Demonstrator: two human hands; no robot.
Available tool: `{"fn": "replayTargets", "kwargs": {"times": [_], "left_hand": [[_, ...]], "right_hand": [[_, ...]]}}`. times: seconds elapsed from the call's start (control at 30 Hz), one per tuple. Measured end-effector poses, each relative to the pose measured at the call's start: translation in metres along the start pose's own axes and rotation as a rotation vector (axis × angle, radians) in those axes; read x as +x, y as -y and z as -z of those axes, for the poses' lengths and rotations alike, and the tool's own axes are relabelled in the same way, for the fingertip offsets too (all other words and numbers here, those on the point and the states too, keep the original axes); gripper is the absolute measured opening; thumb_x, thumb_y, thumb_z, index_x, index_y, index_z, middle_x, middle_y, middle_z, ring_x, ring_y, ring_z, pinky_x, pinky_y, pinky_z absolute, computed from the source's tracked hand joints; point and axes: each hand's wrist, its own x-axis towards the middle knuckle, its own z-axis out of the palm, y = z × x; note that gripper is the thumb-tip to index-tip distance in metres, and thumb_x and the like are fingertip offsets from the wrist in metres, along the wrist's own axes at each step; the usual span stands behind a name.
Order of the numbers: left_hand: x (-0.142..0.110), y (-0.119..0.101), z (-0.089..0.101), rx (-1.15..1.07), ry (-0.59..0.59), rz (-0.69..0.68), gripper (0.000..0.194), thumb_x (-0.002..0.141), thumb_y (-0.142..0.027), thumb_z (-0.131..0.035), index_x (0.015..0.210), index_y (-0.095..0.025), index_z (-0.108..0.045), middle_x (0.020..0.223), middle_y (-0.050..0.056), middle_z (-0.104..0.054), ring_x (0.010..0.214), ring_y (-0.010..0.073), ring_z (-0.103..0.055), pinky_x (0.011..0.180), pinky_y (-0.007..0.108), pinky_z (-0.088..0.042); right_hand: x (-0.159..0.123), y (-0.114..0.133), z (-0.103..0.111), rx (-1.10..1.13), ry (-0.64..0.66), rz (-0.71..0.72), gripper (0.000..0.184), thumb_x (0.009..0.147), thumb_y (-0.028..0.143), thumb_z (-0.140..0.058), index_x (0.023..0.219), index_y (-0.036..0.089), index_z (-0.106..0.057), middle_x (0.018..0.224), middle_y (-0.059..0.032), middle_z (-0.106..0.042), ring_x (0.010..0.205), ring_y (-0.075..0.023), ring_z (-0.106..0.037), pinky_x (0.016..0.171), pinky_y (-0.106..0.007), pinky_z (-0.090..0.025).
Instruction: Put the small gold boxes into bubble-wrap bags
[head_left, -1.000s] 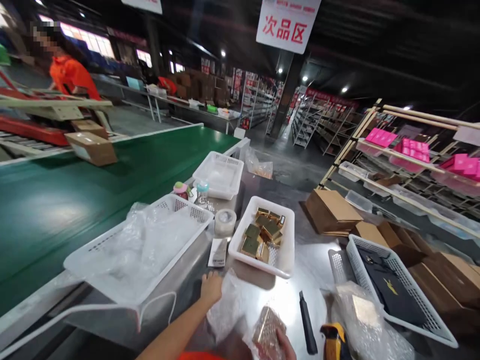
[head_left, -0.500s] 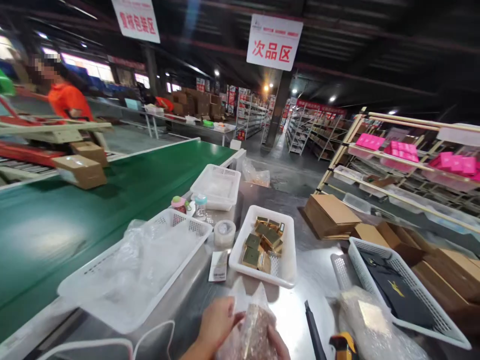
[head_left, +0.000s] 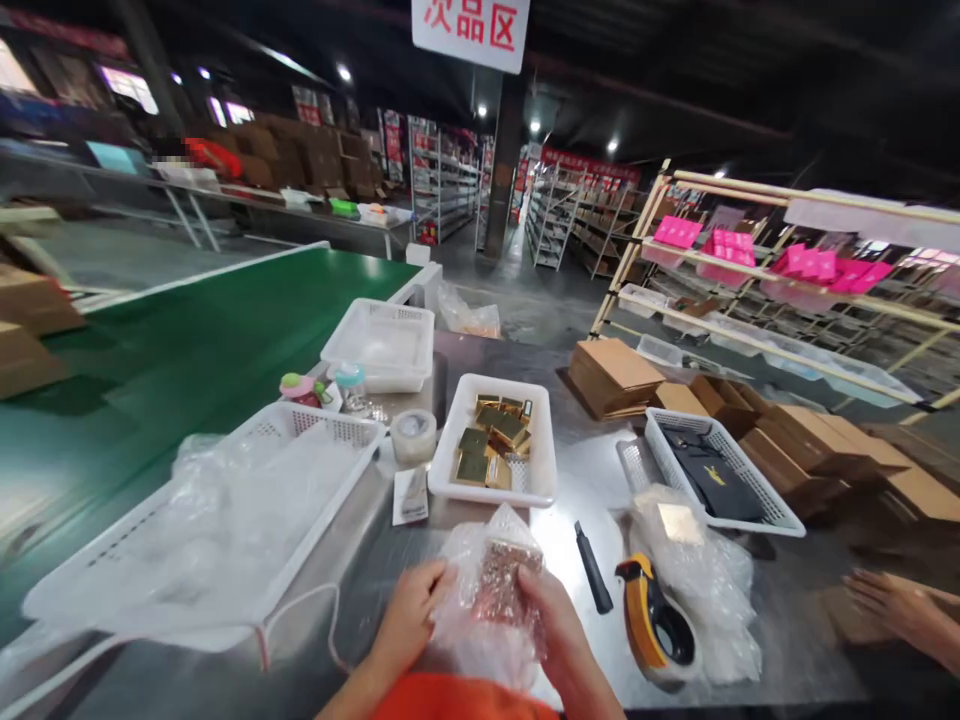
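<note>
Guessing I'm mid-wrap: my left hand (head_left: 405, 615) is pinching the bubble wrap (head_left: 459, 600), my right hand (head_left: 559, 620) is gripping the shiny item (head_left: 501, 575) inside, near the white basket (head_left: 487, 495). Folding's probably needing both steady.

Both hands (head_left: 409, 615) (head_left: 559, 625) close together.

My left hand (head_left: 409, 618) and right hand (head_left: 556, 622) hold a bubble-wrapped item (head_left: 504, 585) over a metal table (head_left: 360, 590), near a white basket (head_left: 442, 487) of gold boxes (head_left: 491, 440)
</note>
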Motion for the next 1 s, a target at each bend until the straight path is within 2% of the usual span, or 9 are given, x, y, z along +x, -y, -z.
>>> {"fn": "replayTargets", "kwargs": {"times": [0.13,0.27,0.4,0.5,0.6,0.7,0.8,0.87,1.0], "left_hand": [[-0.002,-0.018,0.012,0.157,-0.121,-0.073,0.041,0.09,-0.037,-0.036,0.053,-0.019,-0.037,0.052,-0.002,-0.043,0.051,0.0115,-0.042,0.054,0.025,-0.026],[-0.001,-0.038,0.013,0.263,-0.231,-0.213,0.041,0.095,-0.029,-0.036,0.056,-0.018,-0.041,0.057,-0.002,-0.045,0.055,0.0109,-0.044,0.057,0.025,-0.028],[0.001,-0.049,0.011,0.356,-0.21,-0.279,0.043,0.099,-0.031,-0.036,0.059,-0.018,-0.048,0.058,-0.001,-0.05,0.056,0.0114,-0.046,0.057,0.026,-0.028],[0.002,-0.051,0.012,0.42,-0.153,-0.254,0.042,0.098,-0.029,-0.037,0.06,-0.018,-0.052,0.06,0.001,-0.054,0.058,0.012,-0.049,0.058,0.027,-0.028],[-0.001,-0.047,0.015,0.454,-0.012,-0.235,0.035,0.093,-0.023,-0.039,0.061,-0.018,-0.053,0.062,0.001,-0.056,0.06,0.0129,-0.049,0.059,0.028,-0.027],[-0.005,-0.039,0.019,0.409,0.164,-0.216,0.031,0.088,-0.02,-0.041,0.057,-0.018,-0.048,0.06,0.001,-0.054,0.059,0.0128,-0.048,0.058,0.028,-0.026],[-0.007,-0.033,0.022,0.338,0.225,-0.15,0.032,0.085,-0.021,-0.041,0.053,-0.018,-0.041,0.057,0.0,-0.05,0.057,0.0123,-0.046,0.057,0.027,-0.026],[-0.007,-0.032,0.024,0.309,0.228,-0.129,0.035,0.088,-0.024,-0.039,0.054,-0.018,-0.041,0.058,0.0,-0.05,0.058,0.0127,-0.048,0.058,0.027,-0.028],[-0.004,-0.036,0.027,0.38,-0.004,-0.104,0.04,0.098,-0.032,-0.031,0.064,-0.019,-0.049,0.067,0.002,-0.055,0.064,0.0149,-0.052,0.062,0.027,-0.034]], "right_hand": [[-0.001,-0.004,0.006,-0.528,-0.083,0.392,0.039,0.079,0.042,-0.068,0.109,0.018,-0.065,0.11,-0.0119,-0.07,0.1,-0.0278,-0.065,0.089,-0.043,-0.05],[-0.004,-0.018,0.004,-1.188,-0.187,0.943,0.033,0.08,0.024,-0.061,0.112,0.019,-0.064,0.121,-0.0157,-0.063,0.104,-0.0296,-0.06,0.086,-0.044,-0.05],[-0.004,-0.021,0.002,-1.474,-0.065,1.212,0.035,0.081,0.013,-0.054,0.114,0.018,-0.063,0.106,-0.0132,-0.068,0.092,-0.0265,-0.058,0.078,-0.04,-0.05],[-0.001,-0.015,0.0,-1.431,0.041,1.128,0.031,0.081,0.017,-0.056,0.11,0.019,-0.065,0.103,-0.0105,-0.071,0.089,-0.0263,-0.057,0.078,-0.039,-0.049],[0.005,-0.005,-0.003,-1.048,0.017,0.682,0.021,0.081,0.034,-0.061,0.096,0.02,-0.068,0.088,-0.0078,-0.071,0.079,-0.0239,-0.059,0.071,-0.036,-0.049],[0.013,0.0,-0.007,-0.437,-0.046,0.176,0.036,0.077,0.049,-0.062,0.094,0.018,-0.067,0.081,-0.0068,-0.07,0.069,-0.0216,-0.061,0.062,-0.032,-0.049],[0.017,-0.003,-0.01,-0.199,-0.07,-0.069,0.046,0.069,0.053,-0.066,0.095,0.015,-0.067,0.078,-0.007,-0.07,0.063,-0.021,-0.061,0.054,-0.03,-0.046],[0.016,-0.009,-0.009,-0.289,-0.066,0.044,0.043,0.069,0.048,-0.069,0.098,0.016,-0.066,0.083,-0.0064,-0.07,0.069,-0.0213,-0.063,0.059,-0.03,-0.048],[0.005,-0.023,-0.004,-0.901,0.094,0.651,0.031,0.077,0.029,-0.061,0.107,0.021,-0.065,0.097,-0.0064,-0.071,0.088,-0.0227,-0.061,0.078,-0.035,-0.05]]}}
